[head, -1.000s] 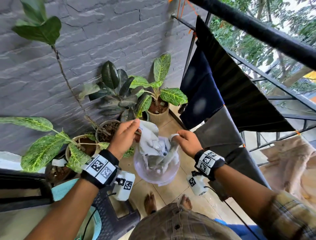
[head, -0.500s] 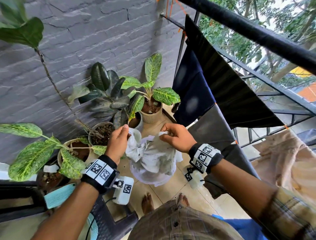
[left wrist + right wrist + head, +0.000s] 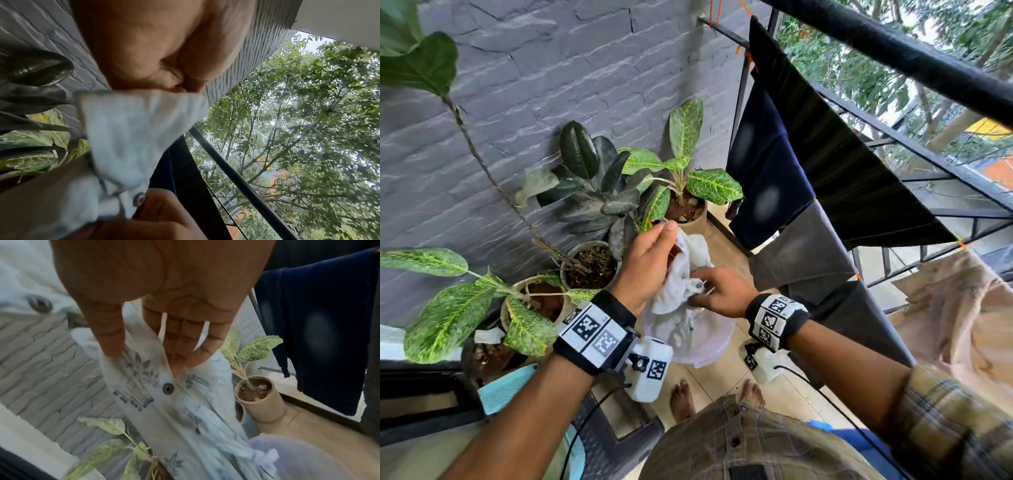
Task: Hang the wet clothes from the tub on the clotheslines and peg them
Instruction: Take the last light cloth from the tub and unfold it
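The white shirt (image 3: pixel 678 274) covers most of the tub (image 3: pixel 709 346); the left hand's fingers (image 3: pixel 180 84) are a close blur.

I count one white printed shirt (image 3: pixel 677 274) held between my two hands, the left (image 3: pixel 650 260) and the right (image 3: pixel 722 291), over one pale tub (image 3: pixel 709 346) on the floor. Four garments hang on the lines to my right: one navy (image 3: pixel 763 171), one black (image 3: pixel 859 178), one grey (image 3: pixel 808 260) and one beige (image 3: pixel 955 308). Against the wall I see four plant pots (image 3: pixel 688 219), and two buttons (image 3: pixel 168 388) show on the shirt.
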